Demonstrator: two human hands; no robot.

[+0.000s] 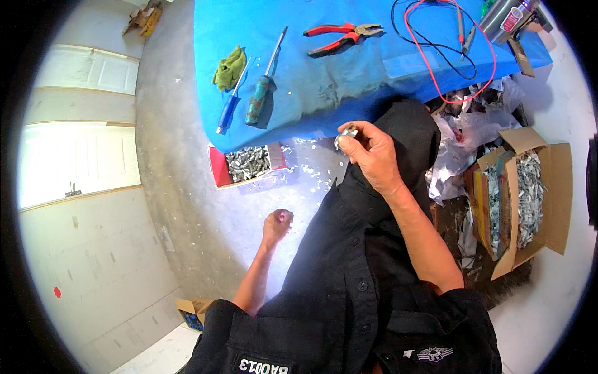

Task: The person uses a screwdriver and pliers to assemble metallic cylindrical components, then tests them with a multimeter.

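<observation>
A small shiny metal piece [347, 133] is pinched between the thumb and fingers of my right hand [375, 159], raised over my lap near the table's front edge. Lower and to the left, my left hand [277, 225] hangs beside my leg above the floor, its fingers curled inward. What it holds, if anything, cannot be made out. Between that hand and the table, an open red and white box [219, 167] full of small silvery metal parts sits on the floor, partly under the blue tabletop. Pale scraps lie scattered beside it.
On the blue table [299, 81] lie a green cloth [229, 67], a blue screwdriver [228, 112], a larger teal-handled screwdriver [257, 100], red-handled pliers [344, 38], red and black cables [431, 68] and a metal cylinder [507, 22]. At right, a cardboard box [557, 193] holds metal strips beside plastic bags [458, 146].
</observation>
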